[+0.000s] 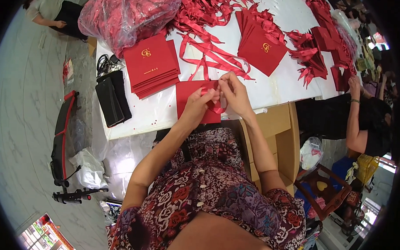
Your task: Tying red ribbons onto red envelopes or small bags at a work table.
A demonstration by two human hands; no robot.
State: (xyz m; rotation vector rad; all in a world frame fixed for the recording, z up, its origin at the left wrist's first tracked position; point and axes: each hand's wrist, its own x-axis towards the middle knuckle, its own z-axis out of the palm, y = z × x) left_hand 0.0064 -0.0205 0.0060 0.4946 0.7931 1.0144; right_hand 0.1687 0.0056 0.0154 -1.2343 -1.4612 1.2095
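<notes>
A flat red paper bag (186,90) lies at the near edge of the white table, under both my hands. My left hand (200,105) is closed on a red ribbon (217,109), which loops down over the bag. The fingers of my right hand (234,94) are pinched together close by, at the ribbon's upper part; fingertips hide just what they grip. To the left sits a stack of red bags (151,66) with gold print. Loose red ribbons (205,59) lie tangled just beyond my hands.
A plastic sack of red ribbon (129,16) stands far left. Ribboned bags (262,45) fan out at right. A black phone (109,102) lies at the table's left edge. An open cardboard box (278,141) stands below right. Another person's hand (354,86) works at the far right.
</notes>
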